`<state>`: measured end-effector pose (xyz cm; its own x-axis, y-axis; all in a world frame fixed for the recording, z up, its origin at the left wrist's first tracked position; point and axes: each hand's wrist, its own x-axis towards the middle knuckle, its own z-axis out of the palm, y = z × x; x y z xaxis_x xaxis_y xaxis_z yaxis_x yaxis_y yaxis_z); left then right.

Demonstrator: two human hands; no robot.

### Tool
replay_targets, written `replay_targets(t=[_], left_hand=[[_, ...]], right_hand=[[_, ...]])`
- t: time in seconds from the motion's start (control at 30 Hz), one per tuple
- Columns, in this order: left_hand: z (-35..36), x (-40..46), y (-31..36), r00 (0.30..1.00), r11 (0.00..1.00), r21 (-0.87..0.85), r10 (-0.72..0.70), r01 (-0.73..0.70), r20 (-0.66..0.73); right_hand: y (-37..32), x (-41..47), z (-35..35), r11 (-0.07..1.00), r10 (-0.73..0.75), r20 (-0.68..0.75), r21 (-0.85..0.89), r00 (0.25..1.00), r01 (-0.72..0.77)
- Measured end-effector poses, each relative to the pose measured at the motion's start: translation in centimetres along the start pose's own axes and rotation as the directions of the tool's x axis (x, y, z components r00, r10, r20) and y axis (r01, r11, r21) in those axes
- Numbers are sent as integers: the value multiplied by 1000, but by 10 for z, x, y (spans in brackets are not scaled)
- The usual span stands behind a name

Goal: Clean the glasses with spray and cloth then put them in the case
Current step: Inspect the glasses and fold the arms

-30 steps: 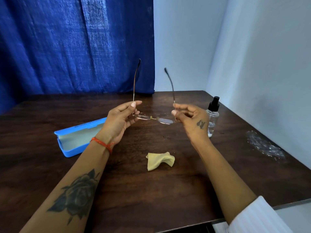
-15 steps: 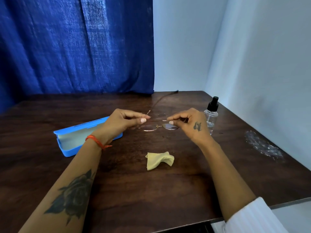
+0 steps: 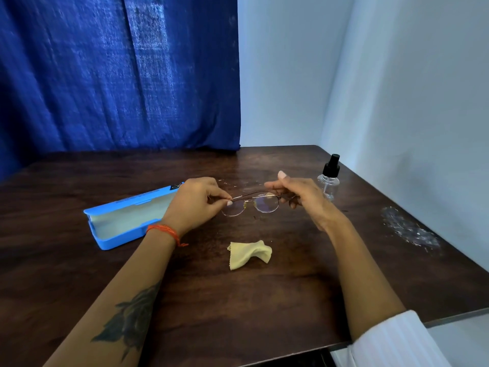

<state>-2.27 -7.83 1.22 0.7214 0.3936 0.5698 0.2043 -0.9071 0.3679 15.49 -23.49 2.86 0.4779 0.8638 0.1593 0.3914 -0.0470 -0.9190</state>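
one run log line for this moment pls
left hand + right hand: holding thin metal-framed glasses, temples folded | open blue glasses case: empty | crumpled yellow cloth: on table | clear spray bottle: upright

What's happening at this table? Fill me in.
A person holds a pair of thin-framed glasses above the dark wooden table, left hand pinching one end and right hand the other, temples folded. The open blue case lies to the left, the yellow cloth crumpled in front, and the spray bottle stands to the right.
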Motion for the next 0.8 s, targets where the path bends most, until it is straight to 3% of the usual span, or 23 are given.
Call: replay_targets(t=[0.1, 0.17, 0.23, 0.33, 0.5, 0.63, 0.8], left_hand=[[2, -3, 2, 993, 989, 126, 89, -79, -73], [5, -4, 1, 987, 972, 194, 146, -130, -73], [10, -5, 1, 977, 953, 249, 199, -174, -81], [15, -4, 0, 965, 929, 311, 243, -201, -101], [20, -7, 2, 961, 884, 400, 274, -240, -29], [27, -6, 4, 959, 847, 456, 279, -274, 58], [32, -10, 3, 959, 842, 460, 263, -282, 106]], right_hand=[[4, 1, 6, 938, -157, 6, -313, 988, 151], [9, 5, 11, 764, -321, 3, -591, 947, 261], [15, 9, 15, 556, -521, 14, -753, 853, 352], [21, 12, 21, 330, -709, 76, -842, 701, 426], [32, 16, 25, 54, -739, 225, -920, 636, 388], [33, 14, 24, 13, -703, 267, -922, 659, 387], [34, 13, 27, -3, -605, 299, -928, 738, 373]])
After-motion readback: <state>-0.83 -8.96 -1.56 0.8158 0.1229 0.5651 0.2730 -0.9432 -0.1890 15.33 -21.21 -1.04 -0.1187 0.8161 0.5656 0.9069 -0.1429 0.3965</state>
